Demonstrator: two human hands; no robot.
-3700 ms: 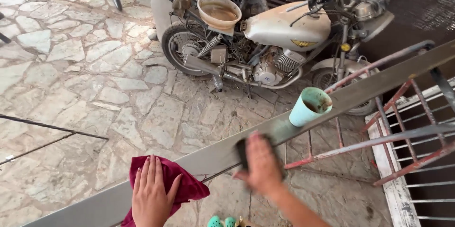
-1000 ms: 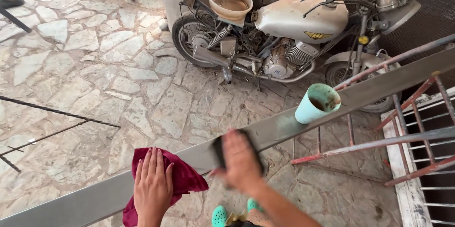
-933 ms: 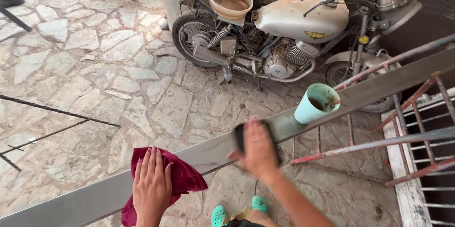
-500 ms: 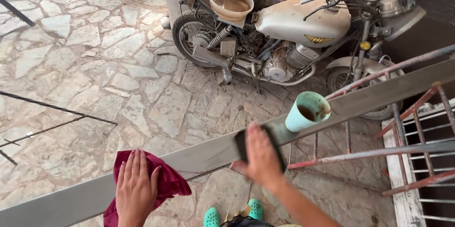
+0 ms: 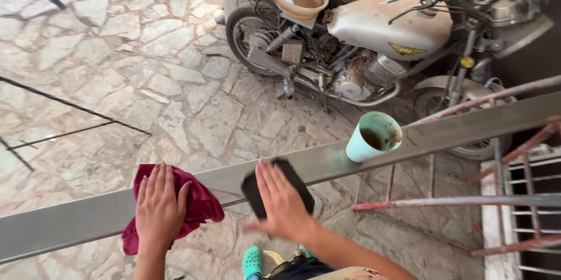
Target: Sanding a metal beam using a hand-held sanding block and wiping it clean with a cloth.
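Grey steel flat bar [image 5: 362, 154] runs across the frame as a handrail top, long axis from lower left up to upper right, set on a rusty red-brown railing frame [image 5: 467, 201]. Right hand [image 5: 283, 204] lies flat, fingers spread, pressing a black sanding block [image 5: 277, 186] onto the bar's top face; the block's long side sits roughly across the bar, slightly skewed. Left hand [image 5: 158, 210] is also open and flat, palm down on a maroon rag [image 5: 187, 207] draped over the bar, further down-left. Hands are well apart along the bar, neither one gripping. Turquoise cup [image 5: 372, 138] with dark liquid stands on the bar just up-right of the block, so the right hand is the nearer one. Bare bar past the cup continues up-right. Dusty motorcycle [image 5: 380, 28] is parked below on stone paving [image 5: 117, 64].
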